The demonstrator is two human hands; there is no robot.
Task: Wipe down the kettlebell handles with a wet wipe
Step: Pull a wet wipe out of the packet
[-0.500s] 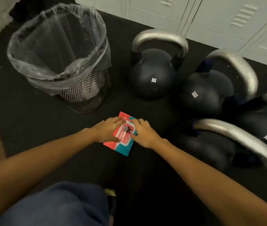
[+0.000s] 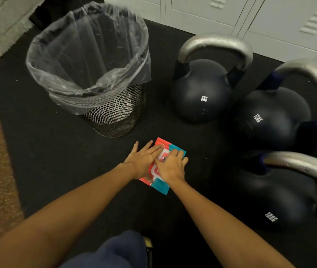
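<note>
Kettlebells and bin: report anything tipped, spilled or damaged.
Nothing stands out. The kettlebells sit upright on the mat, the lined bin stands upright, and both hands work on the wipes pack lying flat between them.

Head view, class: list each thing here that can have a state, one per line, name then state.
Wipes packet: flat on the floor, under both hands.
Left hand: fingers straight, pressing the packet.
Right hand: fingers curled at the packet's flap.
Waste bin: upright, lined with a clear bag.
8 kg kettlebell: upright, untouched.
Lockers: doors shut.
</note>
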